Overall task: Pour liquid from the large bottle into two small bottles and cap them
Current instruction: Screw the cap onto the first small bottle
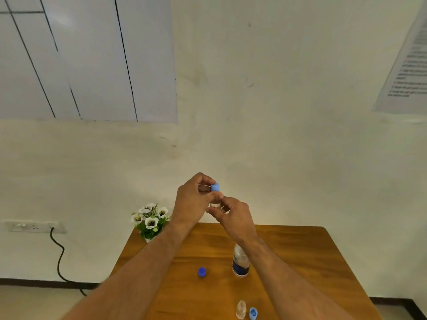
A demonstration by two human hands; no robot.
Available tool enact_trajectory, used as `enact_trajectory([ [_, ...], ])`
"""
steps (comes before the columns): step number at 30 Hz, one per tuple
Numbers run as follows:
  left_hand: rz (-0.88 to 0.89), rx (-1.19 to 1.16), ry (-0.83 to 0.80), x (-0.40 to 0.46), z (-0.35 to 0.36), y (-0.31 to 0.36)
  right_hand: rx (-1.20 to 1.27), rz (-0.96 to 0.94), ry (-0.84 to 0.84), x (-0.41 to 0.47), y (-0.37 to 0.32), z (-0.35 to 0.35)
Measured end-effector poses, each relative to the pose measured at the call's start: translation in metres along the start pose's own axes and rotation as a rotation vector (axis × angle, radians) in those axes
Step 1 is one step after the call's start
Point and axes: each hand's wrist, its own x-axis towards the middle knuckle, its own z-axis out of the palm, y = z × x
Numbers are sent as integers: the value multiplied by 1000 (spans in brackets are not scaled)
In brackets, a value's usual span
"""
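Both hands are raised above the far edge of the wooden table [300, 262]. My left hand [194, 199] pinches a light blue cap [216, 187] between thumb and fingers. Just below it, my right hand [233, 218] grips a small clear bottle [215, 205], mostly hidden by the fingers. The cap sits at the bottle's top. The large clear bottle [240, 262] with a dark blue label stands uncapped on the table under my right wrist. Its dark blue cap [202, 272] lies to the left. A second small clear bottle [241, 309] stands near the front edge beside another light blue cap [253, 313].
A pot of white artificial flowers [150, 219] stands at the table's far left corner. A wall socket [34, 227] with a black cable [59, 257] is on the left wall. Papers hang on the wall behind.
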Motion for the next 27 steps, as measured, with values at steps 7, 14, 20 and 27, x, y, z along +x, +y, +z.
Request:
enact_trajectory([
  [7, 2, 2, 16, 8, 0, 13, 47, -25, 14, 7, -7, -11],
  [14, 53, 29, 25, 13, 7, 18, 64, -13, 33, 10, -16, -16],
  [20, 104, 27, -27, 20, 10, 27, 57, -42, 63, 15, -20, -25],
  [27, 46, -129, -64, 27, 8, 34, 71, -70, 76, 22, -26, -31],
])
